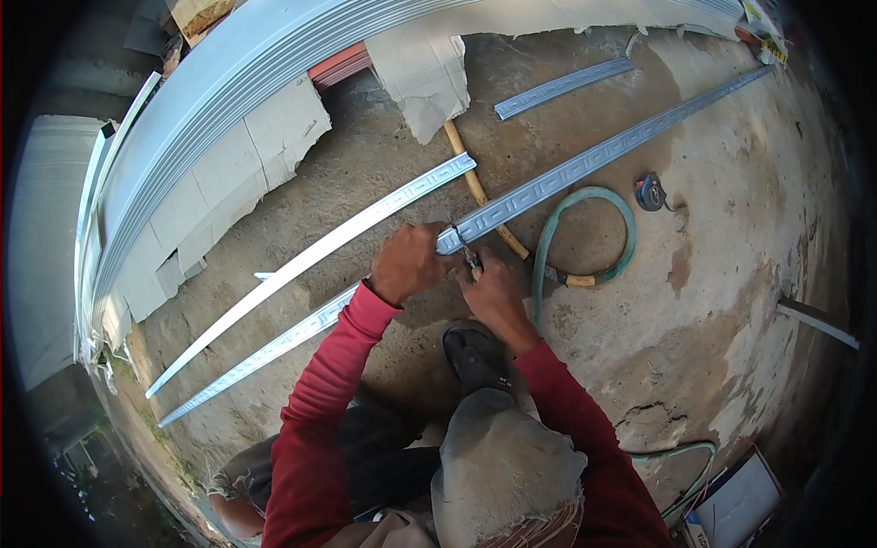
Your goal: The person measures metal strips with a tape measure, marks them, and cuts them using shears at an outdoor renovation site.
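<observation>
- Held at centre, above the concrete floor [731, 265]: a long embossed metal strip [548, 187], running slantwise from near the hands toward the upper right.
- Curled closed at the strip's near end: the left hand [413, 260], with fingers bent tightly over the metal.
- Wrapped around a small dark plier-like tool [470, 258]: the right hand [498, 292], with the tool's head against the strip's edge. Cannot tell how far apart its jaws stand.
- Visible beyond the left wrist: a lower-left strip length [256, 365]. Cannot tell whether continuous with the held strip, as the left hand and sleeve hide the join.
- Lying roughly alongside: a bright metal strip [320, 260], with its upper end at a wooden stick [470, 183].
- Passing beneath the held strip: that same stick.
- Looped just right of the stick: a green hose [630, 228]; near the loop, a tape measure [650, 193].
- Set farther up: a short metal piece [562, 89].
- Stacked along the upper left: long metal profiles [228, 82], beside torn cardboard [228, 173].
- Planted below the hands: a dark shoe [475, 356].
</observation>
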